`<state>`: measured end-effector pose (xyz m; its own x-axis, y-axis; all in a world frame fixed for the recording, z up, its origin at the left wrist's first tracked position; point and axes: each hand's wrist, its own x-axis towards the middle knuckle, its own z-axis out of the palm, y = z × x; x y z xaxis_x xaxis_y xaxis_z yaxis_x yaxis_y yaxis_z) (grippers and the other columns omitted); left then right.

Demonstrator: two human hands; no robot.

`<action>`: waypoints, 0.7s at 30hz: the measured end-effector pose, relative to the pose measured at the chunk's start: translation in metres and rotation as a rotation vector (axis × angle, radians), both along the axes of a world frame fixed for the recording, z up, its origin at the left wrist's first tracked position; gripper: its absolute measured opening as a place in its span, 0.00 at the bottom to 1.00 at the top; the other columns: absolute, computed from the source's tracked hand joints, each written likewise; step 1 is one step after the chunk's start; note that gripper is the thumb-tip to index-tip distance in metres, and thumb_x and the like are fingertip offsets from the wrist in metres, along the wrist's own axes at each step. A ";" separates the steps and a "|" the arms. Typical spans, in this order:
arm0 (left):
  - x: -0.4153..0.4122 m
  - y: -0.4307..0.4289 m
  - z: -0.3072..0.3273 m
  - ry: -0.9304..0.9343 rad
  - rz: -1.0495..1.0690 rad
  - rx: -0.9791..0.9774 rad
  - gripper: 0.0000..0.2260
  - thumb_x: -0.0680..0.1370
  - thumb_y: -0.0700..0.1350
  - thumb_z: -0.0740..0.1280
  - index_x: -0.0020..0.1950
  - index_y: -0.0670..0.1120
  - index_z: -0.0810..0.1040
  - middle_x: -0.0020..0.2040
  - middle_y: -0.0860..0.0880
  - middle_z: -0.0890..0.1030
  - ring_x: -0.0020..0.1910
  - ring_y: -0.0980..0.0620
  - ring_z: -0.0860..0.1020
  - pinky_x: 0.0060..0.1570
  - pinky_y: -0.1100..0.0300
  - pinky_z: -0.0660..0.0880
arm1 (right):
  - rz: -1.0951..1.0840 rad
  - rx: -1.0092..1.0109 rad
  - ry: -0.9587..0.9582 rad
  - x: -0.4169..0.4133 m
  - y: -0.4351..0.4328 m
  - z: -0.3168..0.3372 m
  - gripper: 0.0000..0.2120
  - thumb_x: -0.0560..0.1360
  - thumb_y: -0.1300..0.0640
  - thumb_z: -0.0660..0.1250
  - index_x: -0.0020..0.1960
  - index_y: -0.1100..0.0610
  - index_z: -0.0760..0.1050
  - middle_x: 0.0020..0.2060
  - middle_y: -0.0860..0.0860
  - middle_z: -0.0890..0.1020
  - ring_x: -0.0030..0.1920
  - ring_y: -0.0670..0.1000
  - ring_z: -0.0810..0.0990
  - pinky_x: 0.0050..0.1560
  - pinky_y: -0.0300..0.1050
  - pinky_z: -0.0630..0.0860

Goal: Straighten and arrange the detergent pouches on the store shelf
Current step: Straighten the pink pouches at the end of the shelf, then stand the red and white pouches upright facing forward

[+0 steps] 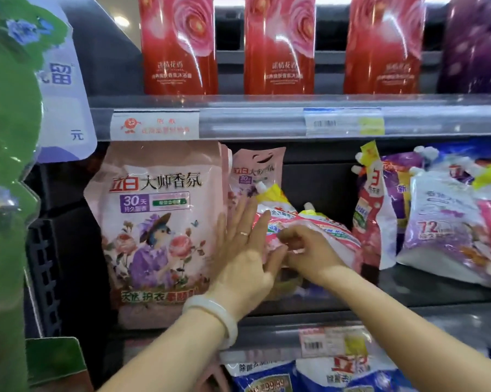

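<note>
Mid-frame on the shelf [408, 295], the left hand [244, 250] lies open and flat against the big pink pouch [156, 227]; the right hand [309, 247] seemingly pinches a slumped pink spouted pouch [332, 230], purple pouches [442, 230] crowding right.

Detergent pouches [159, 230] on shelf [408, 295]

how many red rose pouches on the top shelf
3, standing upright in a row: left, middle, right. More may stand hidden behind them.
</note>
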<state>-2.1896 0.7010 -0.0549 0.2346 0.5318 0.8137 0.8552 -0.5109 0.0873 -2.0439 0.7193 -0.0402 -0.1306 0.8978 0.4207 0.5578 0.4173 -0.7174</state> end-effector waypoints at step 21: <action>0.120 0.114 0.062 -0.347 0.081 -1.017 0.09 0.76 0.46 0.69 0.41 0.45 0.70 0.57 0.42 0.79 0.58 0.45 0.76 0.57 0.59 0.69 | -0.044 -0.659 0.606 0.136 0.066 -0.015 0.20 0.72 0.51 0.70 0.62 0.52 0.70 0.46 0.50 0.81 0.45 0.49 0.78 0.37 0.42 0.73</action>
<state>-2.0691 0.8153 0.0069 0.0093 1.0000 -0.0031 0.7299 -0.0047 0.6835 -1.9079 0.7856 -0.0550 -0.0138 0.9804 -0.1965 0.0108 -0.1964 -0.9805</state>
